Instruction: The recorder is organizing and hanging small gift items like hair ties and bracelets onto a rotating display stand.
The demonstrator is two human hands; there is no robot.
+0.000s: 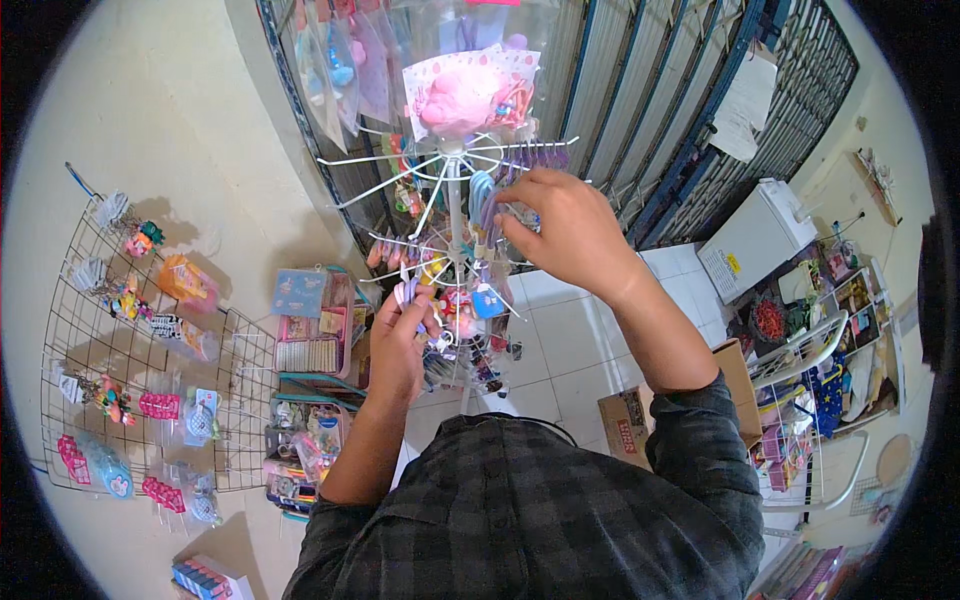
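A white rotating display rack (454, 199) with tiers of wire hooks stands before me. My left hand (400, 341) holds a small bunch of lilac and white straps (409, 294) at the lower left of the rack. My right hand (566, 225) is raised to the upper tier, with thumb and index finger at a lilac strap (491, 214). Pale blue straps (480, 191) hang right beside it on the rack. Below them dangles a blue charm (488, 301). Its upper fastening and the hook are partly hidden.
Bagged pink plush goods (465, 97) hang on top of the rack. On the left are a wire grid (71, 300) with keychains and a stacked basket cart (311, 397). A folding metal shutter (600, 112) stands behind. Cardboard box (626, 424) and white cabinet (754, 240) are at right.
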